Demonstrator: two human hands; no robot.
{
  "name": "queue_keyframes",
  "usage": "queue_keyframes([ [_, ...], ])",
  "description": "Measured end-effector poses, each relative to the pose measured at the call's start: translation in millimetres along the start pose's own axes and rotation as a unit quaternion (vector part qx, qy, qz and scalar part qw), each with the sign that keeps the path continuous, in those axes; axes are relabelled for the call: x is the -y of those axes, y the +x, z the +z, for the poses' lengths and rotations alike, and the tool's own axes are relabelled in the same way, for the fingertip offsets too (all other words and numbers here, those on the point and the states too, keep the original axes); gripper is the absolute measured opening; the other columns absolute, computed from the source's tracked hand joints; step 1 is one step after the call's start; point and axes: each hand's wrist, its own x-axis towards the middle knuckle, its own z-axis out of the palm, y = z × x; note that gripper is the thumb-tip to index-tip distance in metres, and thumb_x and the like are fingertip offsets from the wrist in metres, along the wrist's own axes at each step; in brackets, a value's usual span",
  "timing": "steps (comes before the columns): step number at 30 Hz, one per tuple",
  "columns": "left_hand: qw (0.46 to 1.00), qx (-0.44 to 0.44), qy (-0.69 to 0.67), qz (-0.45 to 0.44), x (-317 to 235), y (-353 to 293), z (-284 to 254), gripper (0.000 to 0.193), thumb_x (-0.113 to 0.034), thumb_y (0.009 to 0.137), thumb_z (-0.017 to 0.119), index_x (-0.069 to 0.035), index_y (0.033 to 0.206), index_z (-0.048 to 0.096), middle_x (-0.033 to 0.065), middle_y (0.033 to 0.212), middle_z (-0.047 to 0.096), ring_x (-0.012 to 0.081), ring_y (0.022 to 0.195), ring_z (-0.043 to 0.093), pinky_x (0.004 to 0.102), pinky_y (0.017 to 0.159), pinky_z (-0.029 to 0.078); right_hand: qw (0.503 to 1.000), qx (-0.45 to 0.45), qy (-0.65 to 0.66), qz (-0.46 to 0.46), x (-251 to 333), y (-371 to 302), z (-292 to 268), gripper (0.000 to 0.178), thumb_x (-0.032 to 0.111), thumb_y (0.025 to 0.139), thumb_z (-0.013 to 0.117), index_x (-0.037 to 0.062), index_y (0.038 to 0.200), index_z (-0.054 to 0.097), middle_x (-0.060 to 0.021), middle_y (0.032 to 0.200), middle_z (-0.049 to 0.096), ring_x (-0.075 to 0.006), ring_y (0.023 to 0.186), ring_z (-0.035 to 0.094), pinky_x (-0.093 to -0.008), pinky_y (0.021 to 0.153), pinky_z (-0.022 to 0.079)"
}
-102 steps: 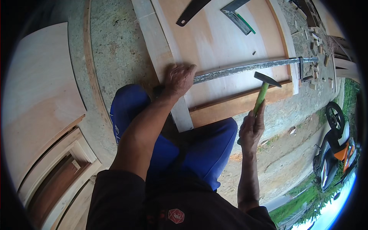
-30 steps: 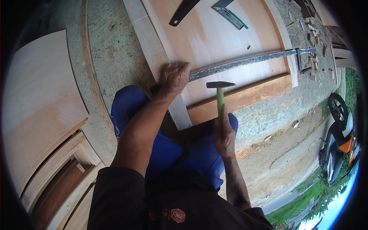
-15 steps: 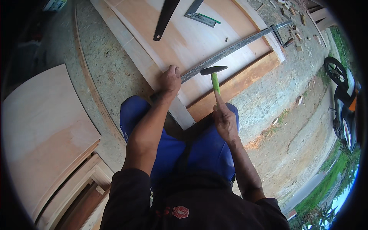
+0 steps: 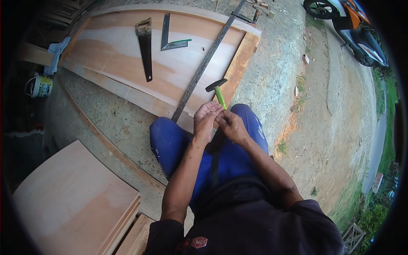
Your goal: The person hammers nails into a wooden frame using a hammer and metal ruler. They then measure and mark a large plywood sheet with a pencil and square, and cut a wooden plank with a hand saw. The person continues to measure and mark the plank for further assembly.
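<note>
My right hand (image 4: pixel 232 126) is closed around the lower end of a hammer (image 4: pixel 220 95), which has a bright green handle and a dark head pointing away from me. Close against it, fingertips meeting, my left hand (image 4: pixel 205 120) has its fingers half curled and pressed together. Anything small between the fingertips is too hidden to make out. Both hands are above my knees at the near end of a framed wooden panel (image 4: pixel 123 38). A long metal bar clamp (image 4: pixel 203 68) spans the panel. A handsaw (image 4: pixel 145 51) and a try square (image 4: pixel 166 36) lie on it.
Stacked wooden boards (image 4: pixel 80 191) stand at lower left. A long curved wooden strip (image 4: pixel 100 131) lies on the concrete floor. At far left is a small bucket (image 4: pixel 41 86). A motorcycle (image 4: pixel 350 32) is parked at upper right, and wood offcuts lie beyond the clamp.
My left hand has let go of the clamp's near end and come to my right hand. The hammer has stayed in my right hand, and the view has shifted, showing more panel.
</note>
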Motion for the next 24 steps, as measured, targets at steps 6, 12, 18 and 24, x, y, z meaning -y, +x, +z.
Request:
queue_keyframes([
  [6, 0.994, -0.022, 0.111, -0.007, -8, -4, 3, 0.034, 0.008, 0.097, 0.049, 0.009, 0.131, 0.049, 0.0215, 0.125, 0.061, 0.0272, 0.116, 0.064, 0.0352, 0.1, 0.054, 1.0, 0.003, 0.005, 0.018, 0, -5, -1, 0.016, 0.018, 0.092, 0.071, 0.0037, 0.099, 0.067, -0.0168, 0.077, 0.069, -0.0255, 0.072, 0.069, -0.0399, 0.068, 0.052],
  [12, 0.995, -0.037, -0.044, -0.076, 17, -16, 7, 0.03, -0.001, 0.1, 0.054, 0.006, 0.128, 0.052, 0.017, 0.122, 0.062, 0.0259, 0.111, 0.065, 0.0374, 0.1, 0.054, 0.987, -0.06, 0.131, 0.075, -33, -12, 12, 0.016, 0.018, 0.096, 0.068, 0.0024, 0.097, 0.066, -0.0063, 0.071, 0.063, -0.0125, 0.057, 0.055, -0.032, 0.052, 0.045],
  [18, 0.977, 0.026, 0.065, -0.2, 35, -23, -11, 0.02, -0.012, 0.102, 0.058, 0.001, 0.117, 0.059, 0.0111, 0.106, 0.067, 0.0225, 0.097, 0.069, 0.0362, 0.093, 0.057, 0.938, -0.093, 0.267, 0.202, -38, -38, 10, 0.016, 0.015, 0.096, 0.067, -0.0001, 0.094, 0.066, -0.0053, 0.069, 0.064, -0.0131, 0.057, 0.055, -0.0323, 0.054, 0.046],
  [24, 0.968, -0.033, 0.155, -0.197, 51, -15, -13, 0.017, -0.014, 0.1, 0.064, -0.001, 0.111, 0.063, 0.0088, 0.093, 0.07, 0.0172, 0.084, 0.069, 0.0297, 0.077, 0.058, 0.973, -0.148, 0.127, 0.122, -66, -40, 20, 0.034, 0.015, 0.094, 0.067, 0.001, 0.124, 0.059, -0.0173, 0.086, 0.069, -0.0283, 0.076, 0.067, -0.0403, 0.073, 0.053],
])
